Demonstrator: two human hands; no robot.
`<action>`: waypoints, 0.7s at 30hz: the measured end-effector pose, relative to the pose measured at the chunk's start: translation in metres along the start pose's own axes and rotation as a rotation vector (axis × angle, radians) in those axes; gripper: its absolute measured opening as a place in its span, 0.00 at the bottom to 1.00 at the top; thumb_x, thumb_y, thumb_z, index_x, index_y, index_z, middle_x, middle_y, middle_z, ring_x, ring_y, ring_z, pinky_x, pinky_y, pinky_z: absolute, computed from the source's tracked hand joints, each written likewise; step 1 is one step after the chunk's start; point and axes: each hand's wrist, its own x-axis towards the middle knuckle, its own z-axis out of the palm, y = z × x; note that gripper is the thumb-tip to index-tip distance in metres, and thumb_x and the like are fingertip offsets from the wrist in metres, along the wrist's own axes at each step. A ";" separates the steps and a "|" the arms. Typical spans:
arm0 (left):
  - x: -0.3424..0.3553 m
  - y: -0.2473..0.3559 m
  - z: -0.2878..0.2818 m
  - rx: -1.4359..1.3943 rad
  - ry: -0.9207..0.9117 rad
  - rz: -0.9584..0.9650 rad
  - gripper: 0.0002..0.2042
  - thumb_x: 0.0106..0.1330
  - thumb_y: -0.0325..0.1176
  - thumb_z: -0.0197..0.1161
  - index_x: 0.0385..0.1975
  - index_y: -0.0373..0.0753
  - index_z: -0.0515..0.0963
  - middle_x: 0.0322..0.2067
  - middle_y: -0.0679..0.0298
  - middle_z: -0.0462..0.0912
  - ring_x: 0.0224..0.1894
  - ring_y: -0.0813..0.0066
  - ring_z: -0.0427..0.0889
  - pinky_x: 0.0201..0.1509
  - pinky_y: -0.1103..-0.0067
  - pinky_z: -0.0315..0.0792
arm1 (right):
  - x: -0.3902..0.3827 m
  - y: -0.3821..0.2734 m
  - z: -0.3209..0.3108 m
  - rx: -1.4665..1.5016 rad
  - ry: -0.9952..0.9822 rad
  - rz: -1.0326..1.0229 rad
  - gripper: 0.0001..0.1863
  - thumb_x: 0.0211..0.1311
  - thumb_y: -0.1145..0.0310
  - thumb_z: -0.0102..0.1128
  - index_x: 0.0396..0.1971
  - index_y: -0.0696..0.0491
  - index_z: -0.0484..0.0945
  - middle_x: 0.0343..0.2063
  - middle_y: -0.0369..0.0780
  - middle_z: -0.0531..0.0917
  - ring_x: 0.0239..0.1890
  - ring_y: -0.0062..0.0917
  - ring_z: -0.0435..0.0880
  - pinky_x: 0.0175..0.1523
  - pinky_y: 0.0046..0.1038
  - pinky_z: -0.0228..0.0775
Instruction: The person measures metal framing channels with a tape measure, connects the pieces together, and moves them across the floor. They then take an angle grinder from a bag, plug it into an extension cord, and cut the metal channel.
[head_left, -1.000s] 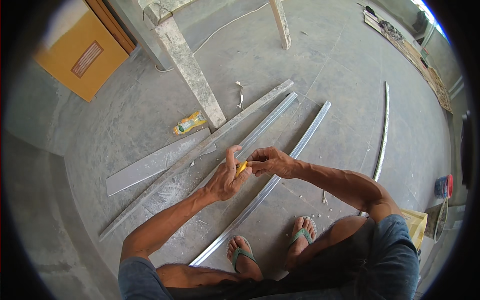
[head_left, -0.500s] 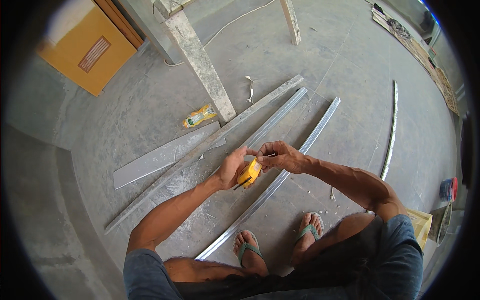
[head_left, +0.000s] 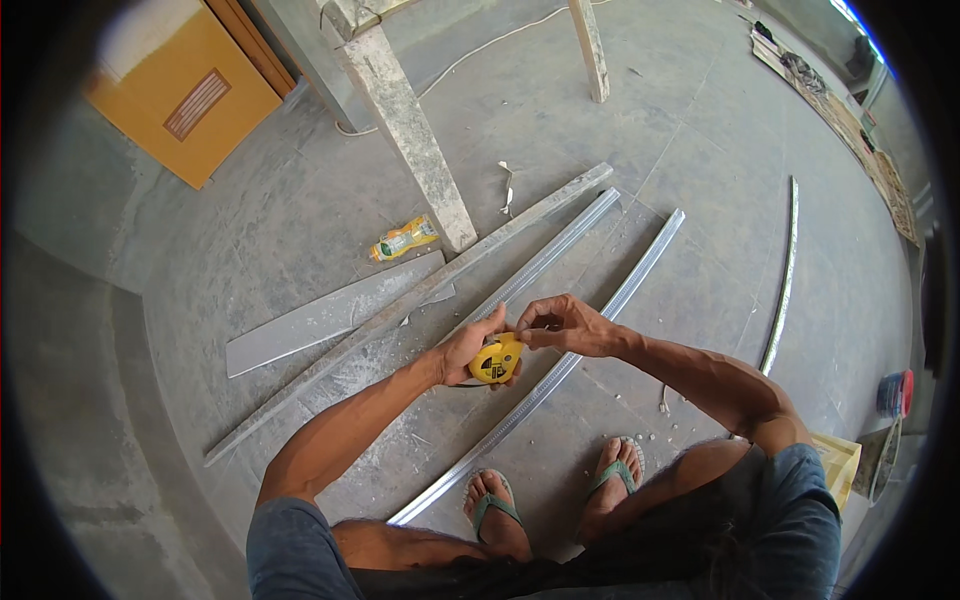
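Note:
A yellow tape measure (head_left: 495, 361) with black markings lies in my left hand (head_left: 462, 350), its broad face turned up. The left fingers wrap beneath it, and a dark strap hangs by its lower edge. My right hand (head_left: 572, 328) reaches in from the right, thumb and forefinger pinched at the tape measure's upper right edge. Whether the blade's end sits between those fingertips is too small to make out. Under my hands, two long silver metal channels (head_left: 642, 268) lie slantwise on the floor, one passing just below the right wrist.
Left of the channels lie a long grey bar (head_left: 400, 305) and a flat grey board (head_left: 320, 318). A yellow-labelled bottle (head_left: 404, 239) rests by a wooden trestle leg (head_left: 415, 140). Another thin metal strip (head_left: 785, 270) lies right. My sandalled feet stand close to the nearer channel.
The tape measure has turned so that its broad face shows upward. My right hand has shifted slightly down and right, still pinched at its edge.

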 end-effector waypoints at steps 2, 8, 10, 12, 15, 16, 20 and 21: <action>0.002 0.003 0.009 0.465 0.335 0.136 0.33 0.76 0.69 0.37 0.48 0.41 0.72 0.32 0.55 0.84 0.33 0.66 0.86 0.33 0.74 0.79 | 0.000 -0.010 -0.001 0.189 0.087 0.413 0.13 0.72 0.66 0.65 0.48 0.58 0.81 0.42 0.42 0.86 0.46 0.24 0.85 0.54 0.27 0.81; 0.013 0.002 0.005 1.012 0.609 0.458 0.31 0.77 0.64 0.42 0.48 0.37 0.70 0.29 0.57 0.81 0.34 0.69 0.85 0.35 0.73 0.78 | 0.005 0.008 -0.001 0.252 0.166 0.435 0.18 0.67 0.63 0.69 0.48 0.59 0.78 0.43 0.42 0.84 0.44 0.23 0.84 0.51 0.24 0.81; 0.014 0.003 0.018 1.099 0.609 0.468 0.31 0.77 0.64 0.44 0.48 0.36 0.70 0.29 0.56 0.81 0.36 0.67 0.85 0.37 0.70 0.78 | 0.001 0.017 -0.005 0.415 0.210 0.391 0.14 0.64 0.68 0.72 0.43 0.57 0.78 0.38 0.40 0.83 0.40 0.21 0.83 0.46 0.22 0.79; 0.008 0.003 0.017 1.264 0.696 0.311 0.32 0.76 0.64 0.47 0.46 0.34 0.71 0.31 0.52 0.83 0.35 0.60 0.87 0.38 0.65 0.78 | 0.002 0.024 -0.022 0.514 0.309 0.417 0.13 0.60 0.73 0.74 0.40 0.54 0.78 0.33 0.38 0.82 0.35 0.21 0.82 0.41 0.21 0.78; -0.014 -0.020 -0.017 1.179 0.747 0.087 0.33 0.75 0.62 0.48 0.48 0.30 0.75 0.37 0.37 0.83 0.44 0.34 0.83 0.49 0.56 0.76 | 0.011 0.035 -0.077 0.458 0.486 0.363 0.15 0.59 0.75 0.74 0.43 0.58 0.78 0.33 0.38 0.83 0.34 0.22 0.83 0.41 0.22 0.79; -0.022 -0.024 -0.025 1.223 0.772 0.085 0.32 0.75 0.62 0.50 0.42 0.31 0.76 0.34 0.43 0.84 0.38 0.46 0.86 0.43 0.61 0.77 | 0.005 0.034 -0.104 0.384 0.567 0.339 0.16 0.58 0.75 0.74 0.45 0.59 0.79 0.34 0.38 0.83 0.34 0.22 0.84 0.41 0.22 0.80; -0.073 -0.048 -0.076 1.255 0.864 -0.049 0.28 0.74 0.59 0.53 0.39 0.34 0.81 0.31 0.51 0.86 0.32 0.62 0.88 0.40 0.67 0.78 | -0.027 0.043 -0.218 0.053 0.865 0.258 0.19 0.59 0.71 0.75 0.47 0.63 0.81 0.34 0.40 0.86 0.34 0.22 0.85 0.41 0.23 0.81; -0.087 -0.050 -0.084 1.259 0.870 -0.136 0.27 0.74 0.58 0.54 0.40 0.35 0.81 0.32 0.52 0.86 0.33 0.63 0.88 0.41 0.67 0.78 | -0.037 0.053 -0.240 0.056 0.873 0.261 0.19 0.59 0.71 0.75 0.47 0.63 0.81 0.34 0.40 0.86 0.34 0.22 0.85 0.41 0.23 0.81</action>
